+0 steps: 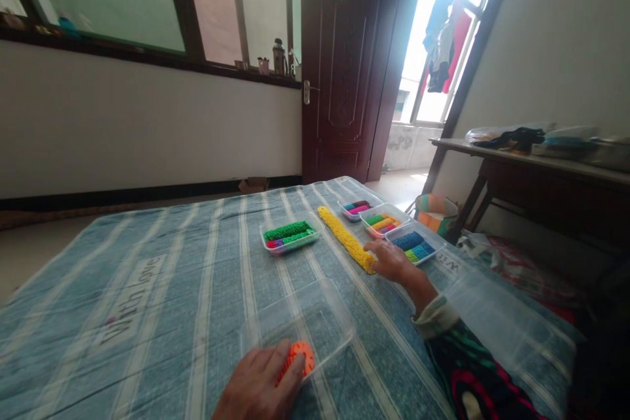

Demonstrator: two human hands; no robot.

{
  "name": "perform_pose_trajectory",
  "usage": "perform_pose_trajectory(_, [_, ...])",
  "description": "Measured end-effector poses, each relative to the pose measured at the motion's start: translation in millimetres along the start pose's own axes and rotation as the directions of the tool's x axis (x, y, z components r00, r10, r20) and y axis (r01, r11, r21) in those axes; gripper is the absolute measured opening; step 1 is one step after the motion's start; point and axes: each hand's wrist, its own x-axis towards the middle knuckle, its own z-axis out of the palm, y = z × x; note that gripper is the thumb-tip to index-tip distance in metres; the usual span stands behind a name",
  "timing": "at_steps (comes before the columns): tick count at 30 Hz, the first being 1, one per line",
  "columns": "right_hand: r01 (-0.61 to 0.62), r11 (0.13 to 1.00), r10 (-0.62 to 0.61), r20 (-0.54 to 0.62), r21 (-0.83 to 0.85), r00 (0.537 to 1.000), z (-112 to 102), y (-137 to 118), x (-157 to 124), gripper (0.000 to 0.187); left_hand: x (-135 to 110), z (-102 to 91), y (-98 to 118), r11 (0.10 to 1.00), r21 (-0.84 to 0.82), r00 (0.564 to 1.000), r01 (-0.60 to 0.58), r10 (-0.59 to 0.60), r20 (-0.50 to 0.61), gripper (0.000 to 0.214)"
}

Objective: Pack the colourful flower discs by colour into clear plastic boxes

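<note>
My left hand [266,377] is closed around a short stack of orange notched discs [302,356] at the near end of a clear plastic box [327,305]. Whether the stack touches the box floor, I cannot tell. Farther off to the right, my right hand [394,264] has its fingers and thumb around the near end of a long row of yellow notched discs [344,236], which lies on the striped cloth. Beside that row, on its left, a clear box of green, purple and red stacks [290,236] stands on the cloth.
Three more clear boxes hold coloured stacks: a pink and maroon one [358,208], a mixed one [384,220] and a blue and lime one [413,246]. A transparent sheet or lid [497,321] lies at right. Behind are a dark door [344,65] and a side table [541,157].
</note>
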Motion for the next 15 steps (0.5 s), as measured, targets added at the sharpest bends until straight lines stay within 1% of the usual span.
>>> perform_pose_trajectory(4, [0.001, 1.0, 0.0, 0.034, -0.012, 0.999, 5.1, -1.2, 1.2, 0.052, 1.1, -4.6, 2.0, 0.999, -0.037, 0.998, 0.009, -0.007, 0.059, 0.03])
perform_pose_trajectory(8, [-0.007, 1.0, 0.007, 0.035, -0.02, 0.999, 5.7, -2.6, 2.3, 0.055, 2.2, -9.0, 2.5, 0.999, -0.036, 0.994, 0.007, -0.003, 0.113, 0.031])
perform_pose_trajectory(12, [-0.001, 1.0, 0.002, 0.029, -0.017, 1.0, 6.8, -1.5, 3.6, 0.057, 3.1, -9.5, 3.0, 1.0, -0.011, 0.994, 0.008, -0.007, 0.112, 0.03])
perform_pose_trajectory(15, [0.009, 1.0, -0.008, 0.034, -0.017, 0.999, 7.9, 0.4, 5.1, 0.052, 2.7, -7.2, 3.8, 1.0, -0.014, 0.996, 0.016, -0.015, 0.088, 0.03])
